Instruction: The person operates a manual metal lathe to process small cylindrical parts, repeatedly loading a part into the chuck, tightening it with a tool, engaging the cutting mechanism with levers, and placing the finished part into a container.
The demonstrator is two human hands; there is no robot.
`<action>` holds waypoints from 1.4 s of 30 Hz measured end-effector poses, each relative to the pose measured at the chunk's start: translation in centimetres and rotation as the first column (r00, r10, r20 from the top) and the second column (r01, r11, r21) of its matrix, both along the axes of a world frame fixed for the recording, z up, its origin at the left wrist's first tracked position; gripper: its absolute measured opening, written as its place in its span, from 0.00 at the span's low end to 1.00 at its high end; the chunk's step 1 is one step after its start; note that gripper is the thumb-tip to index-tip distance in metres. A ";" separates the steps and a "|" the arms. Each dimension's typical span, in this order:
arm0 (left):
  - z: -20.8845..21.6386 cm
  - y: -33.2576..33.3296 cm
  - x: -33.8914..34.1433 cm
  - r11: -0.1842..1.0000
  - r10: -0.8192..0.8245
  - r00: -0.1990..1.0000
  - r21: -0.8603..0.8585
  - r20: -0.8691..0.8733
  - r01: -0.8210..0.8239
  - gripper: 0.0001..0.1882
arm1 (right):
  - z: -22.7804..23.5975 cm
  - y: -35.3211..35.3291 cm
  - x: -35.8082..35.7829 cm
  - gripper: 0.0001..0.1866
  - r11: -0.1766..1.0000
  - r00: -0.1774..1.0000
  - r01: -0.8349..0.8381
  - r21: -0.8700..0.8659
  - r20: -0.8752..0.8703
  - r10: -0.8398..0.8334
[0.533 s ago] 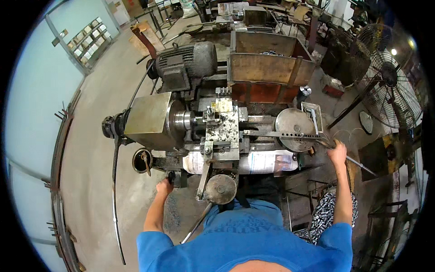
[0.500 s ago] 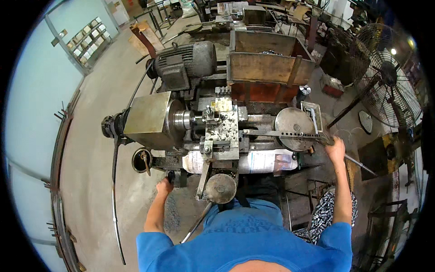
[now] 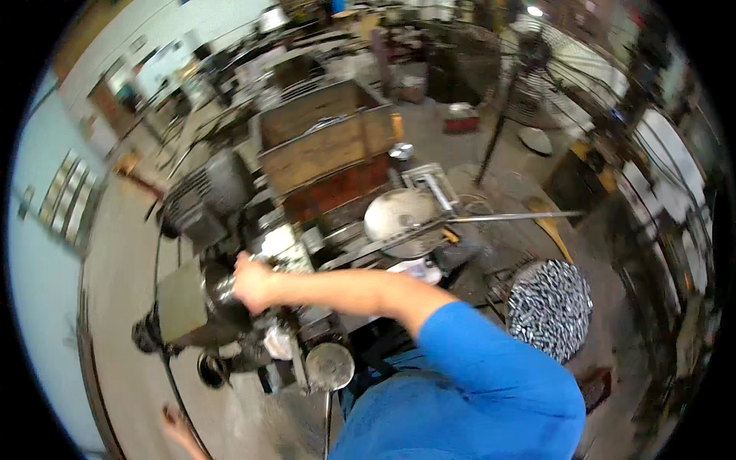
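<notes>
The right hand is at the spindle, right of the boxy housing; I cannot tell its grip. The blurred left hand is near a rod, its grip unclear too.

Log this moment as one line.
right grip: by lathe spindle, contact unclear | left grip: near long rod, blurred | metal pieces: heaped, right side

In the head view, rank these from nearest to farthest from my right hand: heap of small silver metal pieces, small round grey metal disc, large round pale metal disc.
1. Small round grey metal disc: below and right of your right hand.
2. Large round pale metal disc: right and somewhat higher.
3. Heap of small silver metal pieces: far right.
</notes>
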State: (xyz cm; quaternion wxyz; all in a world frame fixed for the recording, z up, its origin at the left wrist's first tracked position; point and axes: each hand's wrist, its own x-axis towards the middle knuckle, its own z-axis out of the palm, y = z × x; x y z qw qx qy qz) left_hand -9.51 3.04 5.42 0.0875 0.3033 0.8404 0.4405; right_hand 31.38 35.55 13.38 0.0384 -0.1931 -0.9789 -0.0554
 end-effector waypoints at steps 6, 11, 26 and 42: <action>-5.9 -5.4 5.4 0.859 0.088 0.840 -0.386 -0.536 -0.337 0.31 | -4.7 0.5 -4.7 0.16 0.993 1.000 0.001 -0.115 0.022 0.001; -3.9 -1.6 11.1 0.923 -0.064 0.939 -0.377 -0.339 -0.073 0.24 | -4.5 0.6 -2.6 0.18 0.998 0.996 0.062 -0.033 0.067 -0.060; -0.7 3.1 14.9 0.994 -0.066 0.852 -0.039 0.519 0.101 0.13 | 8.1 12.3 15.5 0.21 0.777 0.707 0.615 0.138 -0.533 -0.465; 3.6 1.6 20.3 0.993 -0.120 0.832 0.059 0.542 0.105 0.14 | -18.3 -14.8 53.2 0.20 -0.132 -0.297 0.894 -0.429 -0.343 -0.891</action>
